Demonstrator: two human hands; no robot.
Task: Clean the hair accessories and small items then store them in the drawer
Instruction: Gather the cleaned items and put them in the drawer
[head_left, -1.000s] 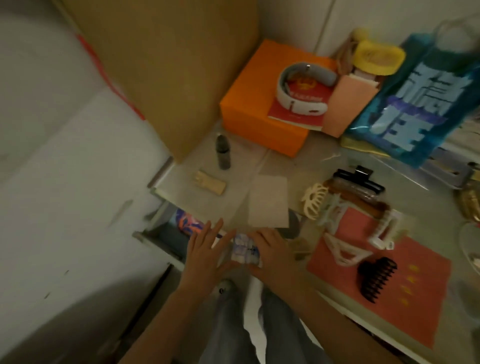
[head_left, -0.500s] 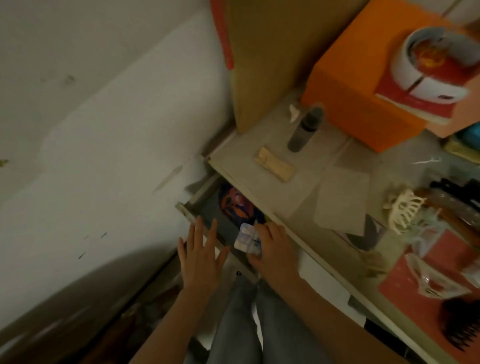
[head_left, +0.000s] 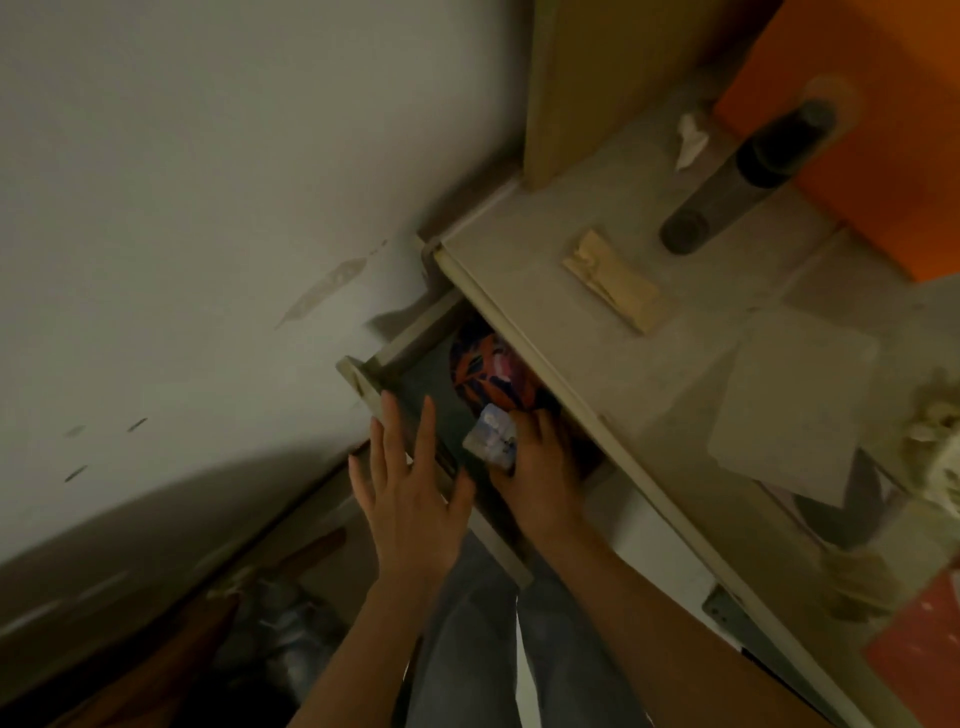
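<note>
- The right hand (head_left: 540, 467) is curled around a small pale packet (head_left: 491, 439), held just inside the open drawer (head_left: 374, 387), beside the orange-and-blue item (head_left: 485, 371) lying in it.
- The left hand (head_left: 410, 499) is spread flat, fingers straight, against the drawer front.
- The packet is best set down flat on the drawer floor, while the drawer is kept steady.
</note>
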